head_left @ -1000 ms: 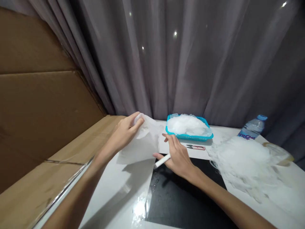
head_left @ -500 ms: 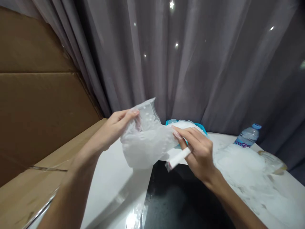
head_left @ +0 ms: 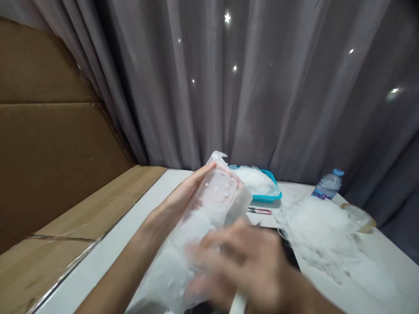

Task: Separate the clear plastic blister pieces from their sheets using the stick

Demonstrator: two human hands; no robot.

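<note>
Between cardboard edge [head_left: 126, 206] and blue basket [head_left: 268, 198], left hand [head_left: 183, 192] on bag [head_left: 218, 192].

Right grip [head_left: 242, 257]: blurred; individual fingers indistinct, contact with the bag [head_left: 218, 192] unconfirmed. White stick [head_left: 238, 303] beneath it: upper end concealed by that grip, lower end cut off by the bottom edge. Left grip [head_left: 196, 183]: fingers partly concealed by the bag. Bag: part masked by the right grip; contents unidentifiable. Black sheet [head_left: 290, 250], behind the right grip: mostly obscured. Blue basket [head_left: 266, 198], beyond both grips: near left portion hidden by the bag. Bottle [head_left: 327, 185], far right of the grips: base hidden behind white fluff [head_left: 321, 222]; label partly illegible.
</note>
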